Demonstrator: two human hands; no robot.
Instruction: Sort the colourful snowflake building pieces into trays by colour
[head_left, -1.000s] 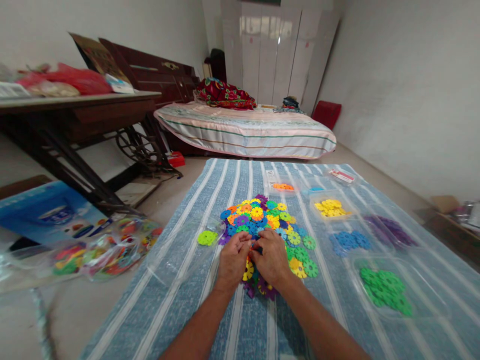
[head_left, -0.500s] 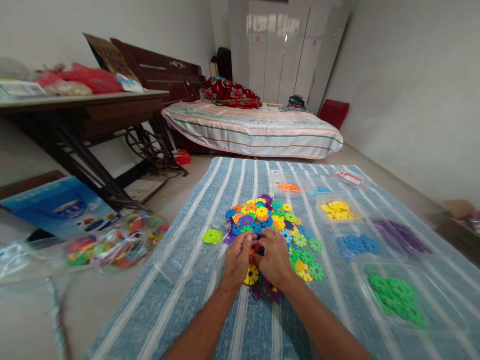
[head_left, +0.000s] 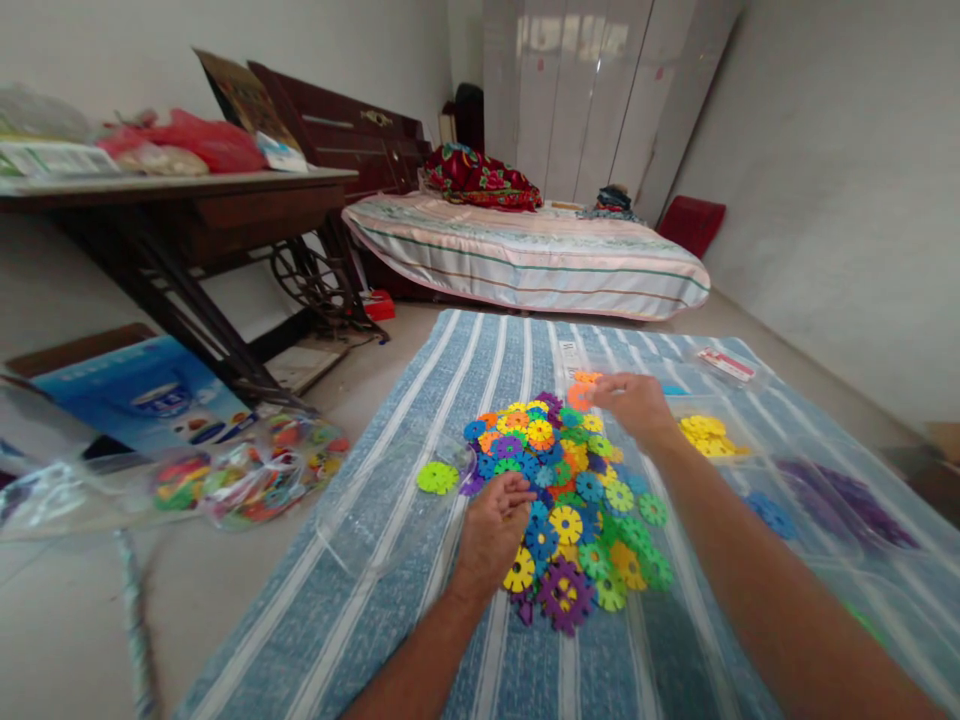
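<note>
An orange flower-shaped disc point(head_left: 578, 397) is pinched in the fingertips of my right hand point(head_left: 636, 405), just in front of the clear box with orange discs point(head_left: 587, 378). My left hand point(head_left: 495, 528) hovers at the left side of the mixed pile of notched plastic discs point(head_left: 544, 460), its fingers loosely bent and apart, with nothing visible in them. Blue, yellow, green, orange and purple discs make up the pile. Towards me lie a large purple disc point(head_left: 556, 600) and a yellow disc point(head_left: 518, 571). A lime-green disc point(head_left: 437, 478) rests apart on a clear plastic bag point(head_left: 367, 525).
On the right stand clear boxes of yellow discs point(head_left: 706, 436), purple discs point(head_left: 847, 500) and blue discs point(head_left: 770, 514); my right forearm partly covers this area. Striped cloth point(head_left: 300, 640) covers the table. Bagged colourful pieces point(head_left: 251, 485) lie on the left, beside a sewing-machine table point(head_left: 187, 200).
My right hand has left the pile and moved forward and right with an orange disc, to the orange box. My left hand stays by the pile. The view has shifted slightly.
</note>
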